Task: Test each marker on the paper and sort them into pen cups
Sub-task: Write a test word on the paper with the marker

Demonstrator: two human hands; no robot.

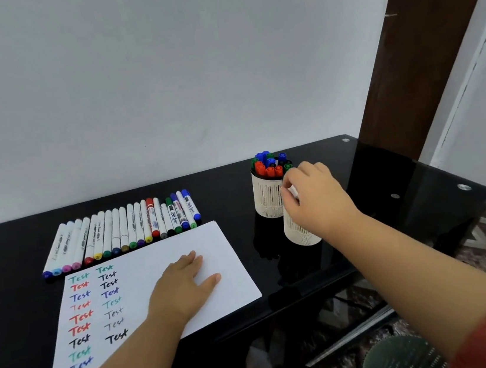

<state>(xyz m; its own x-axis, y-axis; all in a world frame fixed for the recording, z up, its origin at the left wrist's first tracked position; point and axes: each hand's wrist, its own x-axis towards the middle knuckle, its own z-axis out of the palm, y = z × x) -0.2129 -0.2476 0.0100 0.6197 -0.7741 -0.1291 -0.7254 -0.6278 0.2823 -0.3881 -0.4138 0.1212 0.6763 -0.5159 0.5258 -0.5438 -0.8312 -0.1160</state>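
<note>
Sorting step: right hand (314,196) fingers pinching a white marker (293,191) over the near cup (299,235) toward the tabletop's right edge, left hand (184,284) flat on paper (213,249); next, likely release, then fetch another.

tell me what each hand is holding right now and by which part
The right hand pinches a white marker near its upper end, over the nearer pen cup. The left hand holds nothing; it rests flat on the paper.
</note>
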